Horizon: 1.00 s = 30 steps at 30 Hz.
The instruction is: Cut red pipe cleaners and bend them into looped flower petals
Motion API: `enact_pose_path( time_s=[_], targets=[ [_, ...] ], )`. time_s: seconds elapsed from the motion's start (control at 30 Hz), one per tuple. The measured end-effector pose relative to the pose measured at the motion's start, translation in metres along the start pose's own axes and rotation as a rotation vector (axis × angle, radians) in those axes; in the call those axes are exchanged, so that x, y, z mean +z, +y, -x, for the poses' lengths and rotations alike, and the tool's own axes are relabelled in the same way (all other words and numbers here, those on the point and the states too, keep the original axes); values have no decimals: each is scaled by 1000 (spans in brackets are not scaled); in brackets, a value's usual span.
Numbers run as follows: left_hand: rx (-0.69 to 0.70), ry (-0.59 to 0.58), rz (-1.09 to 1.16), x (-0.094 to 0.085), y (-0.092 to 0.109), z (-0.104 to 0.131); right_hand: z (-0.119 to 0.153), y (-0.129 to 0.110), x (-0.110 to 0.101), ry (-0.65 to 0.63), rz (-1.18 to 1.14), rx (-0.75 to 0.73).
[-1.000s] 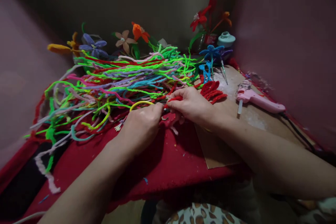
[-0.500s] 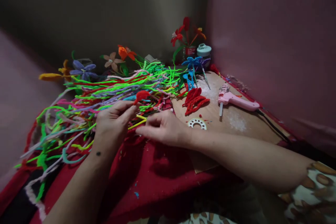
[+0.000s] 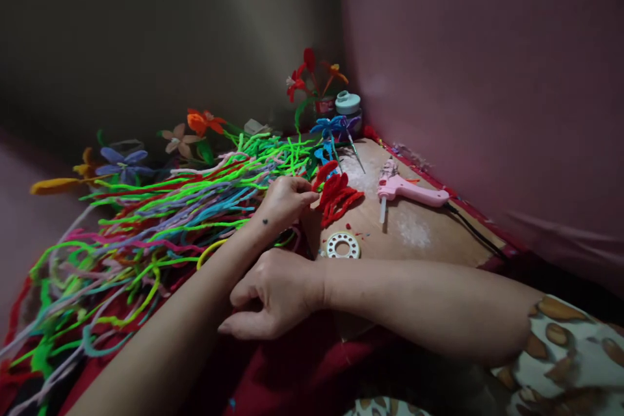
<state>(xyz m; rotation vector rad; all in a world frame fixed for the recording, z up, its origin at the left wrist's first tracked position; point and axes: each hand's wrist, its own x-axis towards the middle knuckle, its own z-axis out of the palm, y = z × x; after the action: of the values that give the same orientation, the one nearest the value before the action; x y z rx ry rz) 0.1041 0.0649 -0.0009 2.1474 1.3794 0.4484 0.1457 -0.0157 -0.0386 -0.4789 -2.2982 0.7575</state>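
Observation:
My left hand (image 3: 291,200) reaches over the pile, its thumb and fingertips pinched on a red pipe-cleaner petal (image 3: 324,173). Right beside it, other red pipe-cleaner petals (image 3: 340,200) lie in a bunch on the brown board. My right hand (image 3: 279,292) is nearer to me, below the left forearm, with curled fingers and the thumb pointing left. What it may hold is hidden. Left of both hands spreads a big heap of coloured pipe cleaners (image 3: 195,208), green, purple, pink and red.
A pink glue gun (image 3: 414,191) rests on the brown board (image 3: 375,244), its cord running right. Near my right wrist lies a white ring with holes (image 3: 343,245). Finished flowers (image 3: 124,164) and a jar with a pale lid (image 3: 348,102) stand along the back wall.
My left hand has carried the red petal rightward to the bunch of red petals. My right hand has drawn back towards me. The view has turned slightly right.

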Motion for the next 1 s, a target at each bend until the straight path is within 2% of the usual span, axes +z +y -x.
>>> enact_pose_path(
  time_s=[0.13, 0.5, 1.0],
  targets=[
    [-15, -54, -43, 9, 1, -11, -1, 1, -1, 13, 35, -6],
    [-81, -156, -83, 15, -1, -17, -3, 6, -3, -5, 122, -3],
    [-97, -85, -59, 13, -3, -17, -3, 7, -2, -7, 108, 7]
  ],
)
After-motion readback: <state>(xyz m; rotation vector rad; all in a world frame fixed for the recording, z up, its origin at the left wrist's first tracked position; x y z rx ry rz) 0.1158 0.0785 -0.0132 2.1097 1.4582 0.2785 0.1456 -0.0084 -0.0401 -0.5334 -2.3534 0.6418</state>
